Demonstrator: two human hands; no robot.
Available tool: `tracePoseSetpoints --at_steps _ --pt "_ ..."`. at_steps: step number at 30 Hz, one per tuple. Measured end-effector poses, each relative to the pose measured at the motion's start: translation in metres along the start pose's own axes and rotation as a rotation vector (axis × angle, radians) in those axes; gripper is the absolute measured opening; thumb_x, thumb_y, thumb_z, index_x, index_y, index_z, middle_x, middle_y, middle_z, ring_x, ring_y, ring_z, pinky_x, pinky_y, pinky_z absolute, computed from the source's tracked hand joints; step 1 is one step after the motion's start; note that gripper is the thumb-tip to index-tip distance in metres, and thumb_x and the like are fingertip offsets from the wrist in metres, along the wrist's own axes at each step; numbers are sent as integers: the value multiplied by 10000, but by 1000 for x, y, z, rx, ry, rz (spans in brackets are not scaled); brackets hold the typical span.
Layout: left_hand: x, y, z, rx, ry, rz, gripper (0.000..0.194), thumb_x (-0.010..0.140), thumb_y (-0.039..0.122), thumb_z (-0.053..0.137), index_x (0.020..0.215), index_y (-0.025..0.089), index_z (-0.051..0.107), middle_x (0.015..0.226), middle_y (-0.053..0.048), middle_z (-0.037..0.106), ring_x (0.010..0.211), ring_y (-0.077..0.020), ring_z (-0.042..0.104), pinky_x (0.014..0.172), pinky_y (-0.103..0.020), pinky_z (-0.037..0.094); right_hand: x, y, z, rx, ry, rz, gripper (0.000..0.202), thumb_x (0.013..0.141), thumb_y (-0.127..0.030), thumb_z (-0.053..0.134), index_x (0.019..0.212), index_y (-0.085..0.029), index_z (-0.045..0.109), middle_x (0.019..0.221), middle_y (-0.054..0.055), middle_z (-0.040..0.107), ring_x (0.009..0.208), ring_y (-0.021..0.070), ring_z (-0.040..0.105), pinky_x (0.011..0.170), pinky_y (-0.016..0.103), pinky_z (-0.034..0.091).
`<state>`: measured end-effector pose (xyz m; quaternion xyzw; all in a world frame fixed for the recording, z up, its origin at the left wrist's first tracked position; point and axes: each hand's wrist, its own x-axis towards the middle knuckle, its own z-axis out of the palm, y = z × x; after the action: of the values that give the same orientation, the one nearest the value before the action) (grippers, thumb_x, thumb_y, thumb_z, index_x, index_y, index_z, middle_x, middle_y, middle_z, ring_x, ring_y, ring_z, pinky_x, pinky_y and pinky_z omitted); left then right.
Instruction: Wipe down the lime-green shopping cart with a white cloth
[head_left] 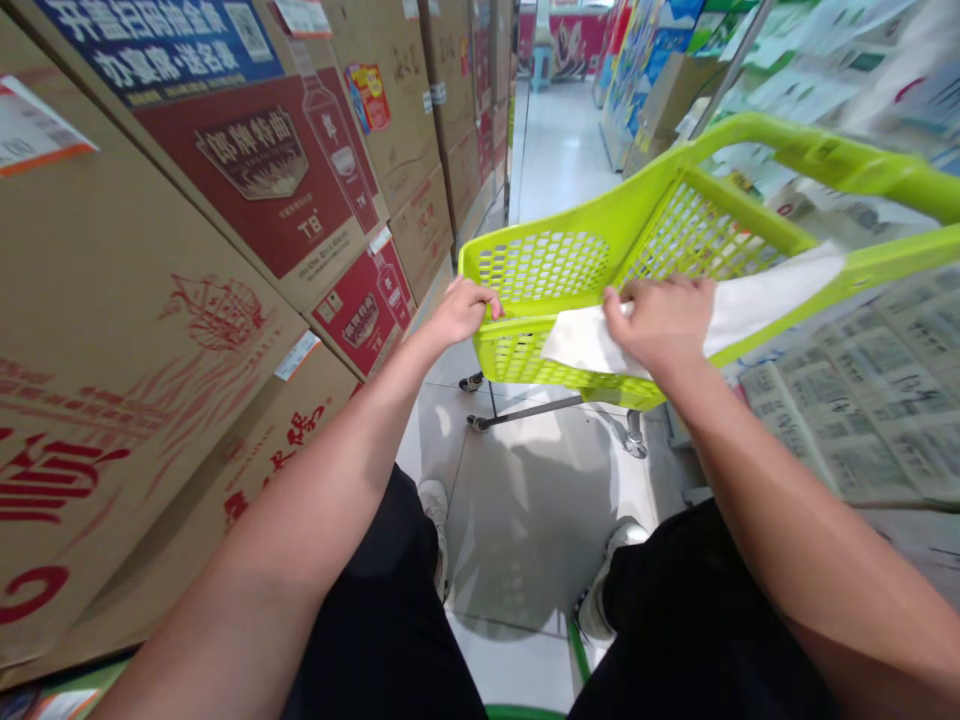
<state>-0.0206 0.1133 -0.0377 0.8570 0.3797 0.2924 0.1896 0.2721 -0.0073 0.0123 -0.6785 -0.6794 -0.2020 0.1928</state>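
A lime-green plastic shopping cart [547, 222] stands crosswise in front of me, its handle toward the right. My left hand [463, 309] is closed over the corner of its rim at the left end. Along the near rim lies a white cloth [772, 290], draped partly over the side. My right hand [664, 318] presses the cloth onto the rim, fingers curled over the top edge and thumb toward the left. Part of the cloth is hidden under that hand. The basket's visible side walls are perforated.
Stacked cardboard cartons [255, 170] with price tags wall the left side. Shelves of packaged goods [862, 400] line the right. Cart wheels [634, 440] rest on the tiled floor [525, 500] between my feet and the aisle. A blue stool [541, 66] stands far back.
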Motion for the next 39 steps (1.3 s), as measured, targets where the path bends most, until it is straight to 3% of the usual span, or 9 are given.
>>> tracePoseSetpoints --at_steps 4,6,9,14,22,24,28,31,39 --pt "-2 11 3 89 -21 -37 319 736 167 462 719 234 774 804 -15 786 943 -243 700 1137 -510 417 -24 -72 8 152 -41 -310 517 1072 -541 342 1052 -180 712 1033 155 733 1008 332 593 911 466 324" --pt "-2 10 -1 74 -57 -27 298 738 182 476 723 227 771 789 -10 780 920 -238 697 1146 -511 409 -22 -81 7 185 -85 -331 544 1083 -554 311 1046 -192 715 1029 147 736 998 326 603 897 454 332" --pt "-1 1 -8 -1 -75 -5 296 708 173 463 721 210 756 835 -8 800 901 -216 704 1165 -497 403 -1 -46 0 116 -151 -130 690 1088 -605 244 879 -183 749 845 154 718 886 319 624 851 447 334" --pt "2 -5 -7 -50 -28 -14 308 665 147 441 697 212 740 898 -14 825 948 -215 731 1215 -512 360 19 18 -4 -28 -15 157 789 1076 -629 232 889 -111 796 786 199 702 912 349 625 890 491 326" --pt "-2 9 -4 78 -61 -55 342 750 141 459 785 243 784 858 -9 800 1025 -249 692 1217 -570 336 -22 -73 13 272 -82 -480 644 1036 -660 372 1399 -200 639 1269 157 701 1181 354 557 1011 485 315" --pt "-2 7 -8 76 -96 -31 332 765 150 463 792 242 782 838 -7 789 981 -237 698 1205 -561 356 -14 -63 10 259 -142 -451 643 1056 -648 308 1314 -203 694 1178 152 730 1121 346 586 966 474 335" --pt "-3 8 -8 53 -114 -50 348 766 125 452 799 244 777 899 3 806 1007 -227 711 1247 -582 299 13 1 4 99 -137 -57 744 1054 -654 231 937 -162 776 860 187 712 933 362 614 899 510 333" --pt "-4 16 2 53 -62 -94 380 770 84 435 788 251 776 939 5 813 1087 -238 700 1281 -630 200 15 19 9 70 -32 55 726 1051 -636 242 982 -149 775 915 207 714 1008 398 599 935 553 312" --pt "-6 22 8 44 -10 -100 321 791 94 489 773 259 764 932 3 799 1106 -257 652 1270 -637 198 -27 -68 19 336 -108 -541 649 1038 -660 356 1466 -225 579 1380 138 651 1250 345 524 1059 497 285"
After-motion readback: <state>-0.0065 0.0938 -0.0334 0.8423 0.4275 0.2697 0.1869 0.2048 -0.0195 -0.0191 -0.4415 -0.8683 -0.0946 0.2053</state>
